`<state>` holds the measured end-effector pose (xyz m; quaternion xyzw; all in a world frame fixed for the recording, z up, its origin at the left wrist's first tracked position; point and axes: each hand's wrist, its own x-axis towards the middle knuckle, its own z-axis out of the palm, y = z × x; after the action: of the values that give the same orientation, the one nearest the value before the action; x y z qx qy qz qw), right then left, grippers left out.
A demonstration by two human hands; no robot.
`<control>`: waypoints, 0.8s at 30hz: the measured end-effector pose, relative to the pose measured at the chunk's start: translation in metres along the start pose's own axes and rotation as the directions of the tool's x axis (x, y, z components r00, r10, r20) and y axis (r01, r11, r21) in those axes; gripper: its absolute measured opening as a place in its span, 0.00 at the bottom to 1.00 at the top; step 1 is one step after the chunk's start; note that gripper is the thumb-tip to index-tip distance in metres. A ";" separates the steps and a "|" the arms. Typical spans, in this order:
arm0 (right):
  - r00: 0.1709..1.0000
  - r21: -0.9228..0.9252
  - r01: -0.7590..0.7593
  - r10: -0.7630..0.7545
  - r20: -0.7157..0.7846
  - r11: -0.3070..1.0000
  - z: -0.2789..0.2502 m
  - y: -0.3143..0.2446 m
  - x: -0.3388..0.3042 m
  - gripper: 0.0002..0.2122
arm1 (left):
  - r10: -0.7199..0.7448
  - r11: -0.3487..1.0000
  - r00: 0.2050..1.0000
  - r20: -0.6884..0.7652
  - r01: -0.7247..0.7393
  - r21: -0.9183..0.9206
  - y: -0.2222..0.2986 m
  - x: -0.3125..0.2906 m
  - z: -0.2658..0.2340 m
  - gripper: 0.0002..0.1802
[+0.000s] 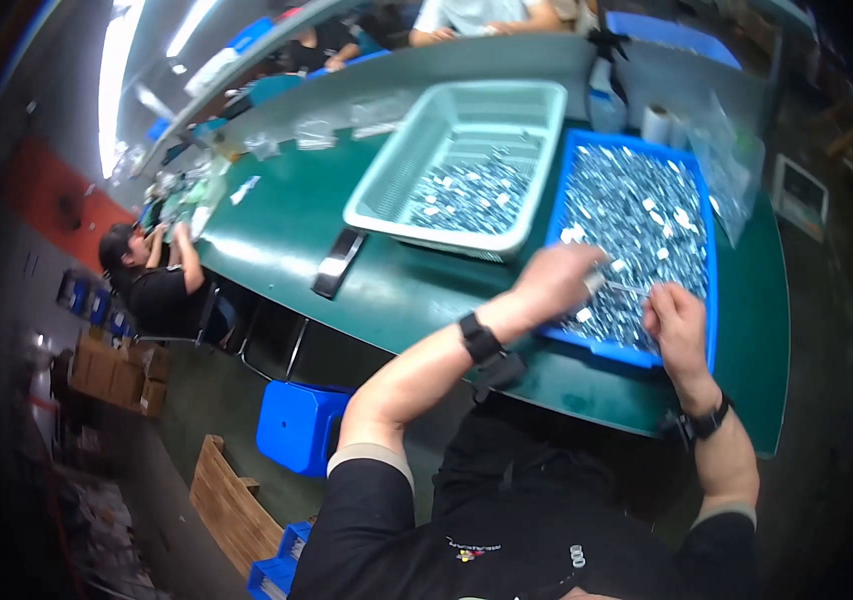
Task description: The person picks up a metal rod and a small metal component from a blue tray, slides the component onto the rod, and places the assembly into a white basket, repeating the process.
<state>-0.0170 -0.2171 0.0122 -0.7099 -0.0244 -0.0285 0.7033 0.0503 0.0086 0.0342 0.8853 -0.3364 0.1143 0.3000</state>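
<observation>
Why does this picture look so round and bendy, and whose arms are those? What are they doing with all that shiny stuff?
There's no robot here, just a person's two bare hands: the left hand and the right hand. The picture comes from a camera on that person's head, looking down. Its lens sees very wide, so straight edges look curved.

On the green table stands a blue tray full of small shiny pieces. Beside it is a pale green basket with more pieces inside. Both hands are over the tray, and their fingers seem to pinch something thin and pale between them. It's too blurred to tell exactly what.
</observation>
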 end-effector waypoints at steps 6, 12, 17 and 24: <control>0.998 0.031 0.022 -0.023 0.050 0.999 0.012 -0.015 0.007 0.14 | -0.443 0.480 0.878 0.183 0.404 -0.779 0.005 -0.014 -0.015 0.11; 0.999 0.013 0.015 -0.016 0.034 1.000 0.003 -0.011 0.002 0.14 | -0.417 0.344 0.879 0.231 0.388 -0.855 0.011 -0.022 0.002 0.11; 0.999 0.033 0.036 -0.036 0.018 0.999 0.002 -0.009 -0.001 0.14 | -0.462 0.251 0.860 0.215 0.359 -0.899 0.016 -0.027 0.002 0.11; 0.999 0.031 0.032 -0.033 0.023 0.999 0.005 -0.009 0.002 0.11 | -0.433 0.276 0.880 0.198 0.338 -0.900 0.014 -0.032 0.007 0.11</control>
<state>-0.0160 -0.2123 0.0212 -0.6987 -0.0447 -0.0311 0.7133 0.0171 0.0127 0.0218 0.6172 -0.1046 -0.1290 0.7691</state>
